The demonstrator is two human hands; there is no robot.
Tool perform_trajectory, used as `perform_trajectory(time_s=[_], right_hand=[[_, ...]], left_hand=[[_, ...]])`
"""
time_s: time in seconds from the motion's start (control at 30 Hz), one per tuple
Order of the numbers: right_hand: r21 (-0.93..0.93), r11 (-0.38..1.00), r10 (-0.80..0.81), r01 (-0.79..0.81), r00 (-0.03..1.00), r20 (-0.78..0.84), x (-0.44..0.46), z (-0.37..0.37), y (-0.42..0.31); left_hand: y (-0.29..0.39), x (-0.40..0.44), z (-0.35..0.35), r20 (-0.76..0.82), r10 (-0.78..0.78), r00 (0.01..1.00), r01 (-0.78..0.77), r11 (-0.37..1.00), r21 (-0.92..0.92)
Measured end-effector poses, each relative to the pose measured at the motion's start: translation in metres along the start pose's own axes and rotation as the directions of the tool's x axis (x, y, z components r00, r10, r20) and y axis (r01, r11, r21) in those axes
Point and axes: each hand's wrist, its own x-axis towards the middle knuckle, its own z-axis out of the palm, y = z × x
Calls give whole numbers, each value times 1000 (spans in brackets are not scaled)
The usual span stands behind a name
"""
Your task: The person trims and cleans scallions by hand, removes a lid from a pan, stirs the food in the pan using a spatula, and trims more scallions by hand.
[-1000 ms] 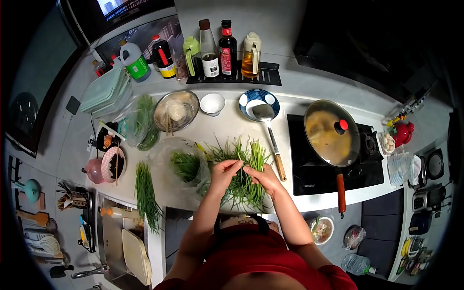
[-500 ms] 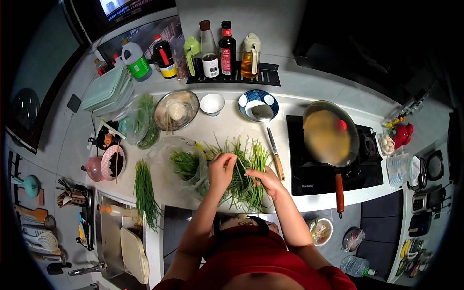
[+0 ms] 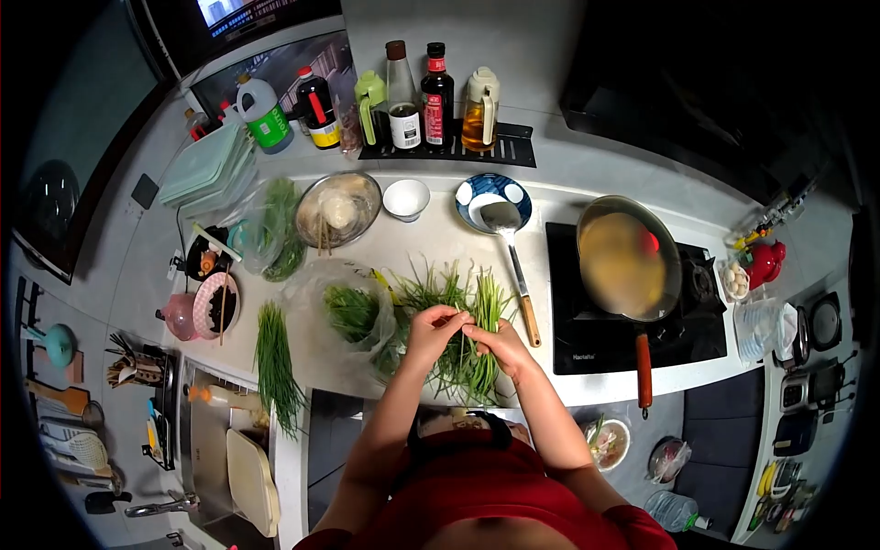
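Note:
My left hand (image 3: 434, 334) is closed in a pinch over a loose pile of green stalks (image 3: 481, 365) at the counter's front edge; what its fingertips hold is too small to make out. Close beside it, the fingertips nearly meeting, my right hand (image 3: 500, 344) is closed on green stalks. Left of the hands lies an open clear plastic bag (image 3: 302, 302) with more greens (image 3: 351, 312) inside. A neat bundle of long green stalks (image 3: 278, 362) rests farther left, its tips over the counter edge. A spatula (image 3: 521, 289) leans on a blue and white plate (image 3: 472, 188).
A lidded pan (image 3: 629, 258) sits on the black stove (image 3: 587, 344) at the right, its handle (image 3: 644, 371) jutting past the front edge. Behind are a white bowl (image 3: 406, 198), a metal bowl (image 3: 353, 234) and bottles (image 3: 438, 101). The sink (image 3: 209, 431) is at the lower left.
My left hand was raised apart from the right half a second ago and has come back down beside it. The view has shifted slightly.

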Motion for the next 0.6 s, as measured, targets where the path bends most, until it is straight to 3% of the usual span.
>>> perform_trajectory(time_s=[0.07,0.2,0.27,0.33,0.37,0.47,0.5,0.6], right_hand=[[-78,995,-57,55,998,-18,1,3,2],[-58,998,-34,32,999,-36,2,3,0],[-68,997,-26,23,999,-42,1,4,-3],[-78,997,-19,16,999,-41,0,3,-4],[-58,998,-19,17,999,-31,1,1,-2],[-10,1000,-16,16,1000,-18,3,-4,1],[-3,1000,-11,11,1000,-23,3,-3,0],[-17,1000,-5,5,1000,-23,2,-1,-4]], left_hand=[[3,-3,1,-63,-35,997,38,998,48],[1,1,-9,-197,-128,972,154,980,123],[2,4,-10,-316,-51,948,96,987,128],[-4,13,-22,-384,130,914,-58,980,193],[-6,16,-31,-374,120,920,-16,963,270],[4,14,-33,-355,-114,928,278,845,456],[1,16,-26,-291,-48,955,161,913,376],[5,6,-13,-79,-127,989,145,942,303]])
